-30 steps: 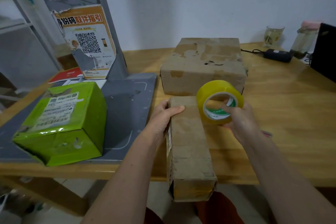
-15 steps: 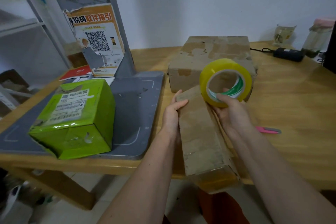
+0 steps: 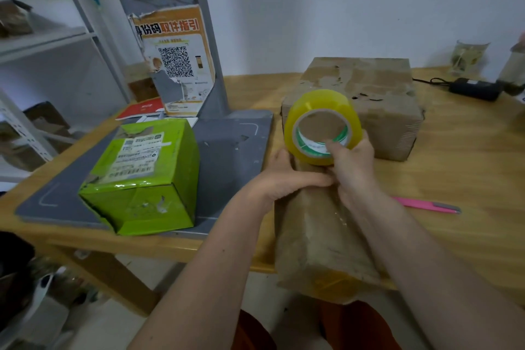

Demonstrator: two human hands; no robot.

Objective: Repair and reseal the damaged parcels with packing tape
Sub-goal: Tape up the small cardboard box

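My right hand (image 3: 353, 167) holds the roll of yellow packing tape (image 3: 322, 126) upright at the far end of the long brown parcel (image 3: 318, 236); my thumb hooks into the cardboard core and the other fingers curl round the outside of the roll from below. The roll's lower edge sits just above the parcel's top face, so the tape is right at my fingertips. My left hand (image 3: 284, 179) lies over the same far end of the parcel, thumb stretched flat across the top toward my right hand and nearly touching it, the other fingers wrapped down the left side. The parcel runs from my hands back toward me, its near end jutting past the edge of the wooden tabletop (image 3: 468, 179), with yellowed tape on that end. Behind the roll stands a larger battered cardboard box (image 3: 377, 88). A green box (image 3: 142, 179) sits on a grey mat (image 3: 227, 150) to my left, and a pink utility knife (image 3: 426, 204) lies to my right.
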